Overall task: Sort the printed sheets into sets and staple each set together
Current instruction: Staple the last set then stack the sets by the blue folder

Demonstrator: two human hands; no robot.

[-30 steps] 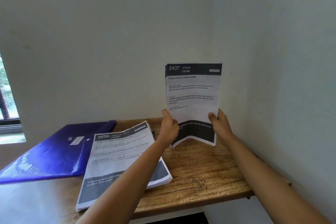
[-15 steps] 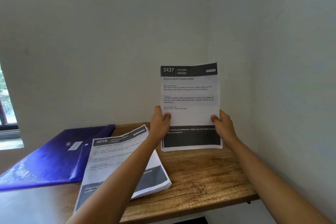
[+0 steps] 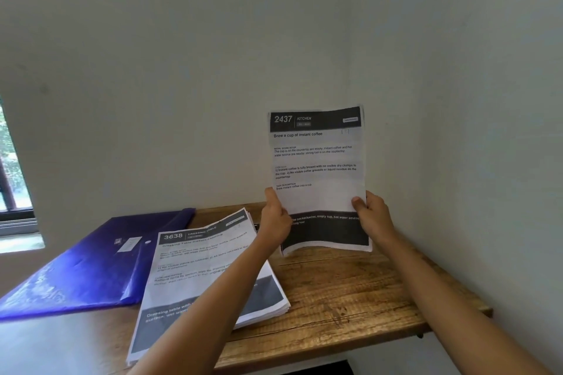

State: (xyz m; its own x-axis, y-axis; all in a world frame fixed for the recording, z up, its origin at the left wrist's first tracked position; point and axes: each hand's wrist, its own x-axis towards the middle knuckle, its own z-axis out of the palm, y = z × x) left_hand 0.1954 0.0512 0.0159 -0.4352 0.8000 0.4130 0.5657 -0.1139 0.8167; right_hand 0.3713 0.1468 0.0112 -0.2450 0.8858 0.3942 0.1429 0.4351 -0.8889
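Note:
A set of printed sheets headed "2437 Kitchen" (image 3: 316, 161) stands upright on its bottom edge on the wooden table (image 3: 344, 292), near the right wall. My left hand (image 3: 275, 218) grips its left edge and my right hand (image 3: 373, 218) grips its right edge, thumbs on the front. A thicker stack of printed sheets (image 3: 201, 268), topped by a page headed "3638 Dressing Table", lies flat on the table to the left, partly under my left forearm. No stapler shows clearly; a small dark object peeks out behind the stack, beside my left wrist.
A purple plastic document folder (image 3: 91, 265) lies at the table's left, partly under the flat stack. White walls close the back and right sides. A window (image 3: 12, 179) is at the far left. The table's front edge runs near the bottom.
The held set has shifted a little between frames and now stands slightly tilted, its lower left corner curling on the table. Both hands keep their grip.

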